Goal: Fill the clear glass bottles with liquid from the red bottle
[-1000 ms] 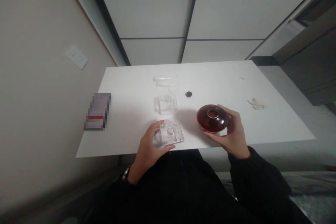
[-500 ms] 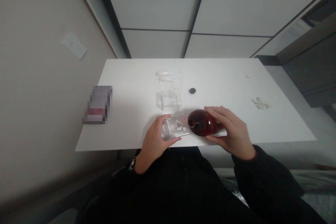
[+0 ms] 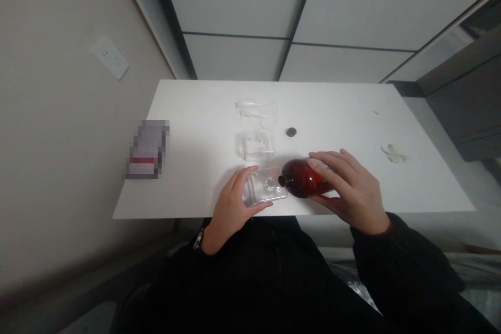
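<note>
Near the table's front edge my left hand (image 3: pixel 235 198) grips a clear square-shouldered bottle (image 3: pixel 260 192) by its sides, thumb in front and fingers behind. The round open mouth of this bottle faces up. My right hand (image 3: pixel 348 188) is wrapped round a dark red-brown bottle (image 3: pixel 305 178), tilted so that its uncapped neck points left toward the clear bottle's mouth. The two bottles are close together; I cannot tell whether they touch or whether any liquid is flowing. Behind the clear bottle stands a second clear square bottle (image 3: pixel 259 145).
A dark round cap (image 3: pixel 291 132) lies on the white table (image 3: pixel 195 141). Clear plastic-looking pieces (image 3: pixel 256 109) lie at the back. Off-white scraps (image 3: pixel 394 154) are at the right. A blurred-out box-shaped item (image 3: pixel 146 150) sits at the left edge by the wall.
My right hand has tipped the red-brown bottle further, so its neck now shows from the side. My left hand keeps its hold on the clear bottle. The camera view has shifted slightly.
</note>
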